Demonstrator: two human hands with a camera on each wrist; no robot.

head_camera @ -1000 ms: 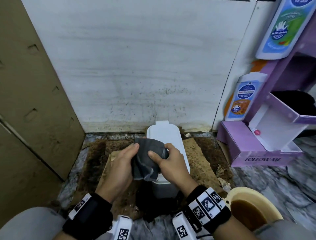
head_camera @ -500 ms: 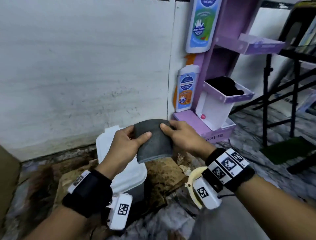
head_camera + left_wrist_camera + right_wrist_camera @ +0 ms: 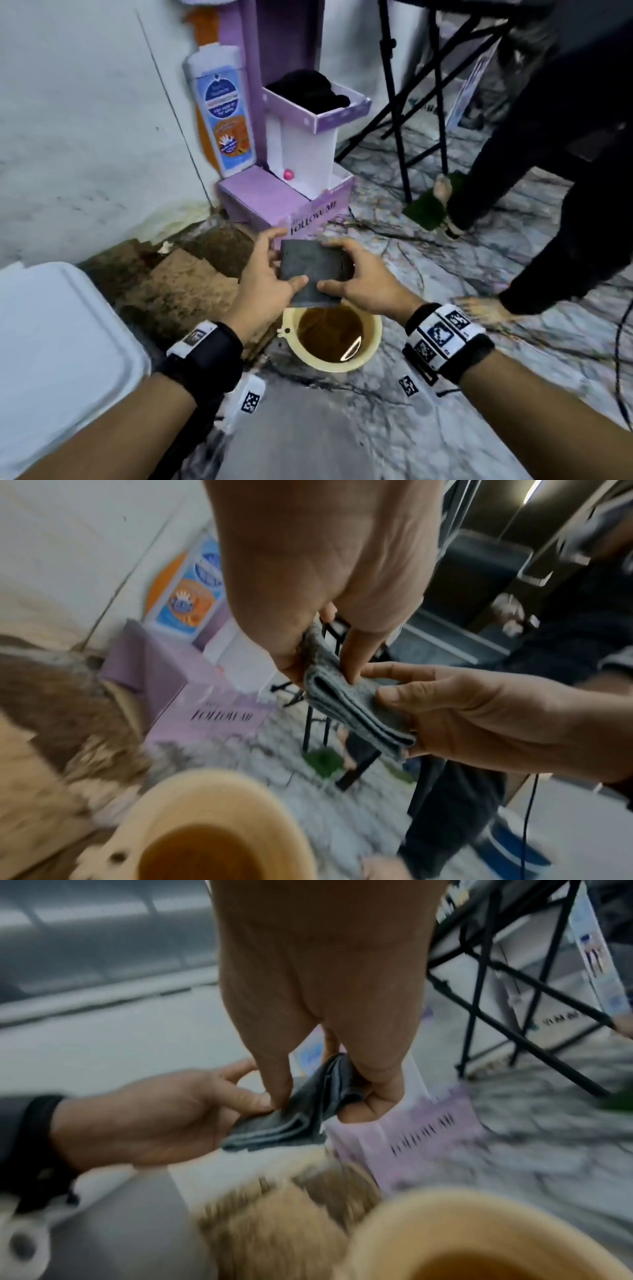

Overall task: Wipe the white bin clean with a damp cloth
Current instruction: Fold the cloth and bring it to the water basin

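Observation:
A folded grey cloth (image 3: 313, 270) is held up between both hands, just above and behind a cream bowl (image 3: 371, 346) of brown water. My left hand (image 3: 270, 274) pinches its left edge, thumb on top. My right hand (image 3: 356, 277) pinches the right edge. The left wrist view shows the cloth (image 3: 356, 710) folded in several layers; the right wrist view shows the same cloth (image 3: 308, 1112) gripped by both hands. The white bin (image 3: 58, 346), its lid closed, sits at the lower left, apart from the hands.
A purple cardboard stand (image 3: 274, 198) with lotion bottles (image 3: 222, 109) stands against the white wall. Stained brown cardboard (image 3: 178, 284) lies between bin and bowl. Another person's dark trouser legs (image 3: 548, 192) and bare foot (image 3: 486, 308) stand at right, near black stand legs (image 3: 400, 113) and cables.
The cloth has been lifted off the bin and carried right, over the bowl. It is now folded smaller. The view swung right, leaving the bin at lower left.

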